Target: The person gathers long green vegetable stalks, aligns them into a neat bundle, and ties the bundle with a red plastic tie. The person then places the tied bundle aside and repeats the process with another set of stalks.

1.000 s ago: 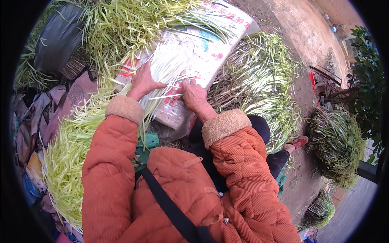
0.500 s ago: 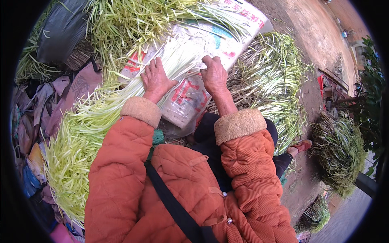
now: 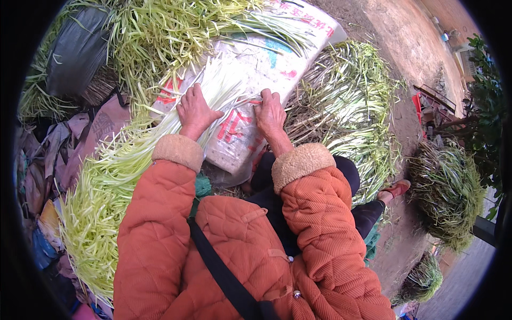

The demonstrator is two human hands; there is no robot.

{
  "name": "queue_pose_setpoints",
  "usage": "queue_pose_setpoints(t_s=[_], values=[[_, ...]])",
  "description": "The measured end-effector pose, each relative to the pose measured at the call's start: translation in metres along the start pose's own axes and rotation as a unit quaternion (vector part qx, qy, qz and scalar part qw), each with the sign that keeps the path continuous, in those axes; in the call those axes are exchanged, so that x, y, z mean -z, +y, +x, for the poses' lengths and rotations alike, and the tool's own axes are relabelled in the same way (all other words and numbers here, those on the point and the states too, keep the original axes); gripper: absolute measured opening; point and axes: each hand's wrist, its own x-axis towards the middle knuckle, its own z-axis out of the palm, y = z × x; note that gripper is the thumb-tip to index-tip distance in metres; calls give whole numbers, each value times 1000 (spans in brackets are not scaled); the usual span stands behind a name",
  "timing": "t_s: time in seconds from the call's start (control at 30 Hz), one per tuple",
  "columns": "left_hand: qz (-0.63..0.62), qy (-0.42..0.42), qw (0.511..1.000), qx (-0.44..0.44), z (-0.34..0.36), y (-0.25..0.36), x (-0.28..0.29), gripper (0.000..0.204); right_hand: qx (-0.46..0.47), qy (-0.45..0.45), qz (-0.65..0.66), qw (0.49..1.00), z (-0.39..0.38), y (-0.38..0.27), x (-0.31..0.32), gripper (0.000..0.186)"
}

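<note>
A loose bundle of pale garlic chives (image 3: 216, 85), white at the stalks, lies across a plastic-covered white sack (image 3: 234, 146) with red print. My left hand (image 3: 196, 113) rests on the bundle, its fingers stretched over the stalks and its thumb apart. At the stalk ends, to the right, is my right hand (image 3: 270, 116). Its fingers are curled in and pressed together; what they pinch, if anything, is hidden. From under my left hand the yellow-green leaves spread down into a long heap (image 3: 98, 213) beside my left arm.
More leaves (image 3: 160, 37) are piled at the far left by a dark plastic bag (image 3: 77, 53). Green stalks (image 3: 280, 32) lie on the sack's far end. A heap of stalks (image 3: 357, 101) covers the ground to the right, with bundles (image 3: 445, 194) beyond my shoe (image 3: 396, 189).
Both hands have shifted slightly left in the picture, the right hand a little nearer the left one. The whole scene has also moved slightly with the camera.
</note>
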Motion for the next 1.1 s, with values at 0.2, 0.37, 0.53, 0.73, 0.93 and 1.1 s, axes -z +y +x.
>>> queue_pose_setpoints(t_s=[0.2, 0.37, 0.53, 0.73, 0.93, 1.1], values=[[72, -78, 994, 13, 12, 6, 5, 103, 43, -15, -35, 998, 1, 5, -5, 10], [46, -66, 996, 36, 16, 11, 4, 102, 51, -37, -62, 996, -5, -6, 0, 16], [-11, 4, 1000, 11, 5, 10, -2, 110, -39, -174, 162, 970, 4, -26, 8, 15], [43, 77, 996, -5, 3, 11, -20, 91, -93, -194, 344, 914, 6, -65, -17, 14], [47, 133, 990, -16, 3, 11, -26, 87, -58, -170, 499, 848, 6, -52, 8, 8], [44, 142, 989, -18, 0, 14, -26, 96, 51, -101, 226, 967, -2, -32, 21, 23]])
